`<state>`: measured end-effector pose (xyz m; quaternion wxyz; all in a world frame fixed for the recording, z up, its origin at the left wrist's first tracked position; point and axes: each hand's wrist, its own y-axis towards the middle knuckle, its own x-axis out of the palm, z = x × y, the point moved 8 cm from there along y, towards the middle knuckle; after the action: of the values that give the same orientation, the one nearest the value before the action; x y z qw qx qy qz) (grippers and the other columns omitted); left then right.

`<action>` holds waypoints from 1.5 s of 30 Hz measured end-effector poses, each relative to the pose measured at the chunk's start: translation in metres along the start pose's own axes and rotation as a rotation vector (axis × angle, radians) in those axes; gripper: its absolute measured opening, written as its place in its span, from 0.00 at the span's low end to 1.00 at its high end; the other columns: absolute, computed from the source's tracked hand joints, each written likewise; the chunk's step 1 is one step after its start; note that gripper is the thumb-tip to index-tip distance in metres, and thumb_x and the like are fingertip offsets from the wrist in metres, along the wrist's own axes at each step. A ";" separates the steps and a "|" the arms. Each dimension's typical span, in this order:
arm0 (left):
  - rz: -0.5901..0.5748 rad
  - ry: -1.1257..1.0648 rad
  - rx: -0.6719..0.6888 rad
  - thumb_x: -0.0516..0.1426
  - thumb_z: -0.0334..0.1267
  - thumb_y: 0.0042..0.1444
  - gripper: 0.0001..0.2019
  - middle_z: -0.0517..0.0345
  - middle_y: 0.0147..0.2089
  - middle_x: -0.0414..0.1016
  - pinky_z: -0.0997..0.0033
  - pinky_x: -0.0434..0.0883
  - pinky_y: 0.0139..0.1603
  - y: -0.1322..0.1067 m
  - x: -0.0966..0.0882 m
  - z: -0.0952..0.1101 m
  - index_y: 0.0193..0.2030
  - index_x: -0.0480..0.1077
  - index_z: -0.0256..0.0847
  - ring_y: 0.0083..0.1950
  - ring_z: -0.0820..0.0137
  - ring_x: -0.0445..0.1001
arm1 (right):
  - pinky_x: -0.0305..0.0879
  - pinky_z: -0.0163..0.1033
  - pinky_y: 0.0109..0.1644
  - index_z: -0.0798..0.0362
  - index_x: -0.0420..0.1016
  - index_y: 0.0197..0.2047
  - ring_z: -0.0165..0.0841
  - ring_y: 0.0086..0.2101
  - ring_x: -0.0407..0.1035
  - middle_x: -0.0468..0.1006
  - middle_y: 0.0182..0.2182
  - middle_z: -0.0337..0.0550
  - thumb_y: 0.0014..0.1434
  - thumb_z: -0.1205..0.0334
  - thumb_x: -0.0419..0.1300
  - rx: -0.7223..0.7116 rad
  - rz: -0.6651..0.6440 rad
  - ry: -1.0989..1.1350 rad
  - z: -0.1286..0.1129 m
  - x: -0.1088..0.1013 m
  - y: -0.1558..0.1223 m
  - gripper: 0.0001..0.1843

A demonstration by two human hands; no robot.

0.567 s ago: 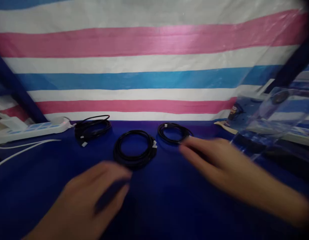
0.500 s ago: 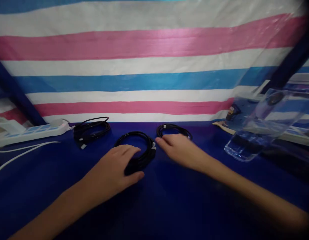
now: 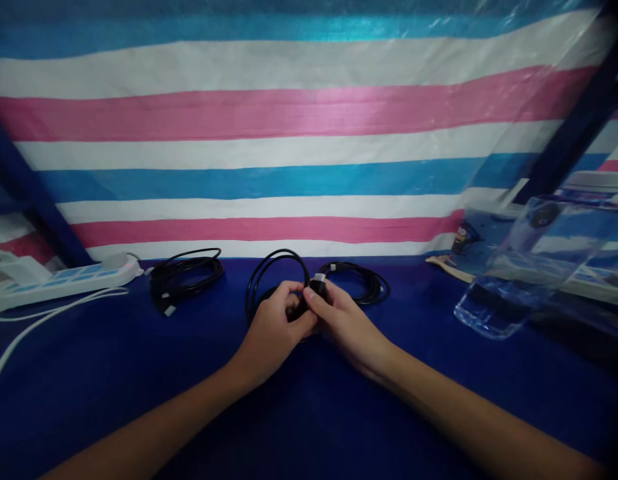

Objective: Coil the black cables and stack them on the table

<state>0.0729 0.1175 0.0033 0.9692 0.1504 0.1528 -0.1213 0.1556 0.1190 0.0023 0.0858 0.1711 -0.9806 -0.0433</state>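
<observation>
A coiled black cable (image 3: 283,254) is held between both my hands, just above the blue tabletop (image 3: 309,413). My left hand (image 3: 276,323) is closed around the lower part of the coil. The fingers of my right hand (image 3: 339,320) pinch the cable's plug end, where a light-coloured connector tip (image 3: 319,277) sticks up. My fingertips hide part of the bundle. Just behind my right hand lies a second black cable coil (image 3: 373,288). To the left rests a third black coil (image 3: 189,290) with its connector ends showing.
At the far left is a white power strip (image 3: 89,279) with white cords (image 3: 53,317). A clear plastic container (image 3: 509,293) stands at the right, beside a blue printed item (image 3: 481,233). Striped sheeting (image 3: 289,153) closes off the back.
My hands have come together. The left hand has closed on the middle coil and the right hand has moved in to grip its plug end. The coil now stands partly raised.
</observation>
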 end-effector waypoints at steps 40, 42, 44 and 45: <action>0.297 -0.017 -0.223 0.53 0.48 0.56 0.14 0.70 0.19 0.49 0.82 0.46 0.14 0.010 -0.124 -0.021 0.36 0.67 0.37 0.15 0.83 0.47 | 0.51 0.32 0.16 0.51 0.62 0.54 0.23 0.12 0.47 0.51 0.15 0.28 0.60 0.53 0.52 -0.237 0.411 -0.428 -0.068 -0.111 0.002 0.21; 0.234 -0.055 -0.191 0.52 0.49 0.57 0.15 0.69 0.19 0.52 0.81 0.51 0.15 0.011 -0.115 -0.018 0.38 0.67 0.38 0.15 0.83 0.49 | 0.44 0.30 0.14 0.49 0.61 0.55 0.21 0.13 0.39 0.47 0.16 0.26 0.59 0.51 0.53 -0.102 0.257 -0.319 -0.052 -0.094 0.005 0.22; 0.144 -0.119 -0.177 0.50 0.51 0.58 0.17 0.68 0.18 0.56 0.79 0.55 0.16 0.008 -0.099 -0.012 0.41 0.67 0.38 0.15 0.82 0.52 | 0.44 0.29 0.16 0.49 0.64 0.55 0.22 0.15 0.43 0.50 0.17 0.28 0.59 0.52 0.55 -0.090 0.115 -0.423 -0.046 -0.071 0.002 0.22; 0.090 -0.158 -0.186 0.49 0.52 0.58 0.19 0.67 0.18 0.58 0.78 0.55 0.16 0.005 -0.088 -0.009 0.44 0.67 0.38 0.14 0.81 0.53 | 0.47 0.30 0.18 0.48 0.64 0.55 0.23 0.16 0.47 0.54 0.18 0.30 0.58 0.53 0.56 -0.126 0.056 -0.513 -0.047 -0.060 0.000 0.22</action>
<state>-0.0094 0.1419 0.0254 0.9924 0.0565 0.0799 -0.0746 0.2196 0.1365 0.0389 -0.1538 0.1216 -0.9700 -0.1437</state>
